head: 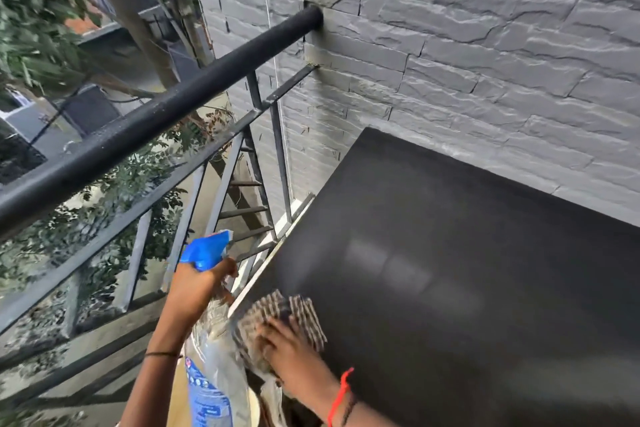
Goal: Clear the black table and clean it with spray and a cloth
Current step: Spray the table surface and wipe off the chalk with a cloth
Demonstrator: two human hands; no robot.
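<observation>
The black table (467, 253) fills the lower right, its top bare and faintly streaked. My right hand (287, 343) presses a brown-and-white checked cloth (294, 314) flat against the table's near left corner. My left hand (197, 288) grips a clear spray bottle (214, 357) by its neck, just left of the table edge. The bottle has a blue trigger head (204, 250) and a blue label. It hangs over the gap beside the table.
A black metal railing (156, 121) with a thick top rail runs diagonally along the table's left side. A grey stone-pattern wall (450, 62) stands behind the table. Trees and buildings lie beyond the railing.
</observation>
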